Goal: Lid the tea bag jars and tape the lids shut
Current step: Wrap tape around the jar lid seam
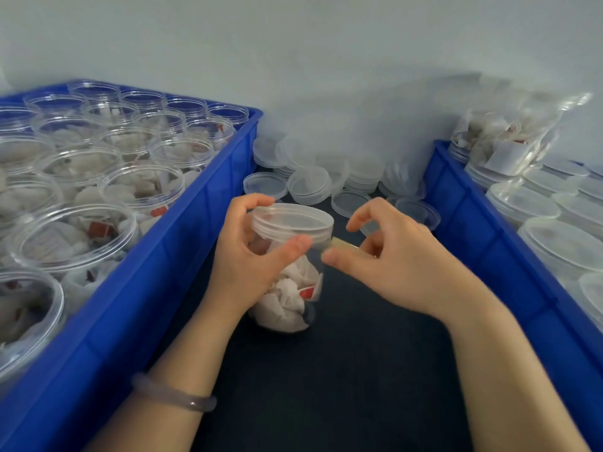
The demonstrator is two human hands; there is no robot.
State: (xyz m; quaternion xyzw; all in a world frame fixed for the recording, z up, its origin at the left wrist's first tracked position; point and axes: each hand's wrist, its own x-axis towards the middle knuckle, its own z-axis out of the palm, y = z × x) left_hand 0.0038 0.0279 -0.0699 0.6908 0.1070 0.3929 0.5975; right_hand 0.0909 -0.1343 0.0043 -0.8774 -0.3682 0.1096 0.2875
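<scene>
Fingers (295,245) of left hand (241,256) curl round lidded tea bag jar (290,291); right hand (401,265) pinches tape strip (342,245) beside lid (292,221). Leftward, open jars (143,187) await: task judged mostly undone.

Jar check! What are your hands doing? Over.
Left hand grips jar, lid on. Right hand pinches tape by lid's side. Behind, loose lids, none in the way.

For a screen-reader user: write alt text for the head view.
A left hand grips a lidded clear jar of tea bags while the right hand pinches a tape strip beside its lid. A blue crate of open jars stands left.
</scene>
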